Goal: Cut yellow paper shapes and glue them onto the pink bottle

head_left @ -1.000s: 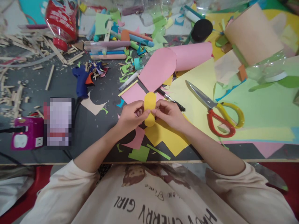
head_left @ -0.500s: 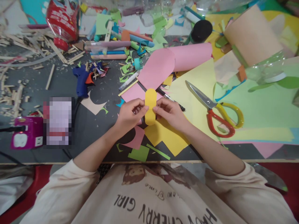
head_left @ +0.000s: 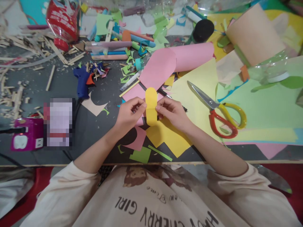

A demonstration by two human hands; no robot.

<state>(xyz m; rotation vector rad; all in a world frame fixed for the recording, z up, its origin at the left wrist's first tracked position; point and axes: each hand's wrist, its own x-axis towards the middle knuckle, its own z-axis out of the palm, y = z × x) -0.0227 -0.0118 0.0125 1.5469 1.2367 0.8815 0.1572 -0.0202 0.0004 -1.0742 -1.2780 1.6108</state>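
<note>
Two pale sleeves (head_left: 63,190) are nearest to my camera, just short of the edge of the dark surface (head_left: 92,129). Inside that edge I have a green scrap (head_left: 141,154), with a pink scrap (head_left: 138,140) and a yellow sheet (head_left: 175,142) a little further in. Off to the left sit a purple box (head_left: 28,134) with a black cord and, next to it, a blurred block (head_left: 59,123) I cannot make out. Beyond the scraps, above the yellow sheet, I see my left hand (head_left: 131,115) and right hand (head_left: 172,113) holding one yellow strip (head_left: 151,99) between them, thumb and fingers pinched narrow at its opposite edges. The strip has rounded ends and a crease across it, level with my thumbs. To the right, red-and-yellow scissors (head_left: 213,106) lie on pale paper, tip pointing away from me. A black pen (head_left: 165,93) runs partly behind my right hand. Further off I find a blue glue gun (head_left: 82,82), a pink roll (head_left: 194,56) on its side, a tan roll (head_left: 255,36) and, at the far left, a red-labelled bottle (head_left: 62,22).
</note>
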